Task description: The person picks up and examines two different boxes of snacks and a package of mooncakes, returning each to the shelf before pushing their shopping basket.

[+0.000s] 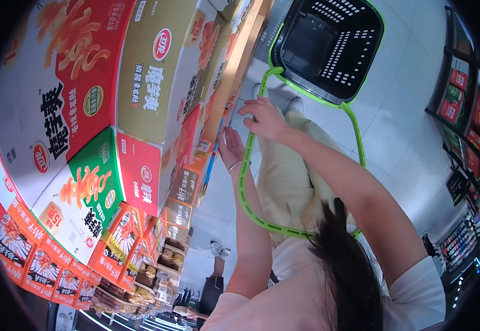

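Observation:
My left hand [231, 147] is stretched out beside the shelf edge, palm turned up and fingers extended, holding nothing. Just above it in the view, my right hand [265, 119] has its fingers apart and slightly bent, with nothing in them. The bright green handle [245, 190] of a shopping basket passes behind my right hand and overlaps my left forearm. Beyond my hands, the black basket [306, 47] with its green rim has nothing visible inside. Closest to my left hand is a blue-and-red strip [211, 163] along the shelf front.
Printed snack cartons in red and white [80, 71], gold [154, 71] and green [94, 187] are stacked on the left. Orange packs [47, 265] lie lower. A dark display rack [460, 105] stands at right. Another person's leg [218, 265] shows at the bottom.

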Motion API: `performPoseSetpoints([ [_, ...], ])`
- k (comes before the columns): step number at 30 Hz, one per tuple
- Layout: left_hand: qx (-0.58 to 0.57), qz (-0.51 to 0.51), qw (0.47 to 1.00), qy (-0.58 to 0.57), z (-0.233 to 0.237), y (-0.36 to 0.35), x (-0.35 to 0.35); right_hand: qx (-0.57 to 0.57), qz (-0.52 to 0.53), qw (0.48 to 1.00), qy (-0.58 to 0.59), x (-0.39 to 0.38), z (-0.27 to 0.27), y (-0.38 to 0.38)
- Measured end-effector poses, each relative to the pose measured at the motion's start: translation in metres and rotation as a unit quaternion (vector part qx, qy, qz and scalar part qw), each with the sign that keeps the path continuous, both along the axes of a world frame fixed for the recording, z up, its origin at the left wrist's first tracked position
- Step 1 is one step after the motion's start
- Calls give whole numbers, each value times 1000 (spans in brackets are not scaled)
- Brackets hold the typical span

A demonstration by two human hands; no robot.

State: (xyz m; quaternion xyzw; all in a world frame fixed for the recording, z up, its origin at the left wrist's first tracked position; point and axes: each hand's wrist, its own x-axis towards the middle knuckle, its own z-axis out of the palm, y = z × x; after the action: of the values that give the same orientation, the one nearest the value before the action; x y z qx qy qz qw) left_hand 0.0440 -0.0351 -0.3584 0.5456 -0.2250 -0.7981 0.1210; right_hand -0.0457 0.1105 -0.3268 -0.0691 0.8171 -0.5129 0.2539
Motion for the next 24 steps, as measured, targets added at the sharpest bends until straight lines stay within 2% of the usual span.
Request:
performPoseSetpoints([
  [2,-14,-21,1000,-3,0,0,0,-2,1,1000,-3,0,0,1],
  [8,6,-2,1000,-23,-10,-7,2,-4,16,1000,3,1,-4,5],
  [14,-24,-18,999,16,-1,-11,-5,-11,24,1000,16,2,-8,8],
  [24,13,0,999,43,-4,-16,-4,-16,23,1000,13,2,-10,6],
])
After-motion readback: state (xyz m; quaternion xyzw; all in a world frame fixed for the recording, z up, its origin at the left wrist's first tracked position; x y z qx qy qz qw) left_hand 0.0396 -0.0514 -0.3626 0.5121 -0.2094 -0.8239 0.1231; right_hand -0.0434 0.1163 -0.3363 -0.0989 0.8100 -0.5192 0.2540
